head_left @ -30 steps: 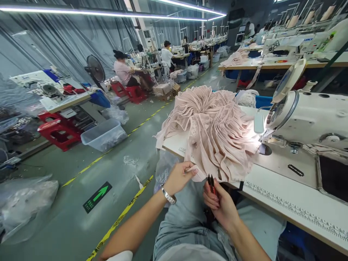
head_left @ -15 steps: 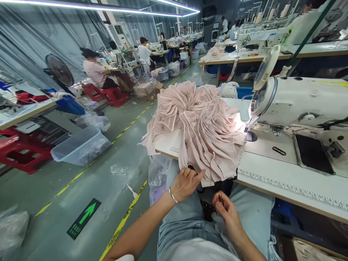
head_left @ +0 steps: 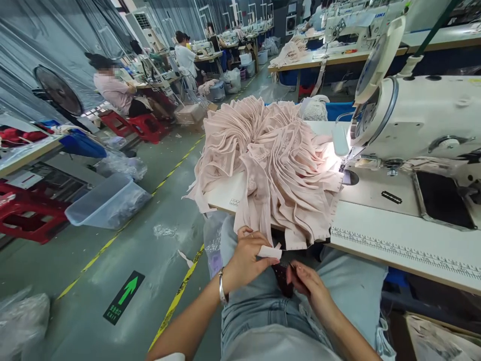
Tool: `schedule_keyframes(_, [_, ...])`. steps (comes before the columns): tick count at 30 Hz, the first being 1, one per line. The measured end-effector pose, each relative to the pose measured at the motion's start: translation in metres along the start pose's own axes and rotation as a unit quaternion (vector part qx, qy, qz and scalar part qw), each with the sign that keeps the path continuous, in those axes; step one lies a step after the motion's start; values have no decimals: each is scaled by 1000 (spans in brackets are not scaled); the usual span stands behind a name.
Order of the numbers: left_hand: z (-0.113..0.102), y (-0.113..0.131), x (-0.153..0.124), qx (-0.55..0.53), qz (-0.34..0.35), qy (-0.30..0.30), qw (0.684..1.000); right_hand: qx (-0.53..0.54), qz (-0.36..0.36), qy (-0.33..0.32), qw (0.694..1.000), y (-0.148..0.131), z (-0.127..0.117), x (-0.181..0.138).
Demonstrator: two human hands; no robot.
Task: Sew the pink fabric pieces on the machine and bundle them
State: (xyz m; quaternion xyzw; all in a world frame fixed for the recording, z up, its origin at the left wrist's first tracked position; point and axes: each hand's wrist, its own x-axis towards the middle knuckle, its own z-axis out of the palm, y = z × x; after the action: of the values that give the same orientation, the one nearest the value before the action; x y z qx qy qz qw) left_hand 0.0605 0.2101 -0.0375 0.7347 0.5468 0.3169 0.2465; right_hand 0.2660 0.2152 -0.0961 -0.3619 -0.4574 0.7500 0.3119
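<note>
Half a second ago our left hand [head_left: 246, 255] lay flat against the hanging hem of the pink fabric stack [head_left: 274, 165]; now it has drawn one strip end [head_left: 269, 251] out from the stack and pinches it between thumb and fingers, just below the desk [head_left: 394, 240] edge over our lap. Our right hand [head_left: 306, 283] has stayed low beside that grip, fingers curled around small dark snips [head_left: 291, 265] whose tip points toward the pinched end; a second ago the snips stood upright and higher. So a single piece is now singled out and held taut within reach of the blades.

Above the grip, the rest of the stack fans over the desk corner and hangs partly over the pinched end. Further right of it sits the sewing machine [head_left: 421, 120], its lamp lighting the cloth. To the left, on the floor, lies a clear plastic bin [head_left: 107, 203], and beyond it another person [head_left: 112, 90] sits at work.
</note>
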Motion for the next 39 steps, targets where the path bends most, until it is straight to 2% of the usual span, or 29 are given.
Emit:
schedule_keyframes(2, [-10,4,2,-33,-45,-46,997,25,30,-10,999,-5,5,2])
schedule_keyframes(5, [-19,6,4,-45,-52,-75,995,52,53,-23,997,-12,15,10])
schedule_keyframes(10, [-17,2,6,41,-14,-95,995,31,-3,-24,999,-14,21,18])
schedule_keyframes(12, [-8,-2,11,131,29,-80,988,15,-22,-25,999,-12,19,17])
schedule_keyframes(14, [5,-8,18,247,103,-62,962,0,-26,-57,998,-8,15,12])
schedule_keyframes(17, [25,-15,27,329,219,21,918,-19,-35,-106,994,0,6,2])
schedule_keyframes(18, [28,-15,28,317,238,58,916,-21,-45,-91,995,2,1,-1])
schedule_keyframes(20, [30,-13,27,253,242,111,930,-19,-70,0,997,6,-9,-5])
schedule_keyframes(22, [24,-7,23,174,223,92,955,-24,-80,96,992,6,-18,-6])
schedule_keyframes(23, [20,-3,20,138,212,66,965,-33,-75,115,990,5,-23,-5])
schedule_keyframes(24, [16,-1,18,111,203,40,972,-43,-64,110,991,4,-26,-3])
schedule_keyframes(26, [9,3,15,79,183,3,980,-62,-39,52,996,0,-29,1])
schedule_keyframes(29, [5,3,13,65,166,-16,984,-54,-20,-21,998,-4,-27,6])
schedule_keyframes(35, [9,-4,13,75,169,-34,982,2,-27,-84,996,0,-18,6])
schedule_keyframes(37, [12,-4,15,111,174,-34,978,6,-28,-93,995,1,-16,5])
schedule_keyframes(39, [16,-3,17,158,208,-13,965,-2,-39,-95,995,1,-16,3])
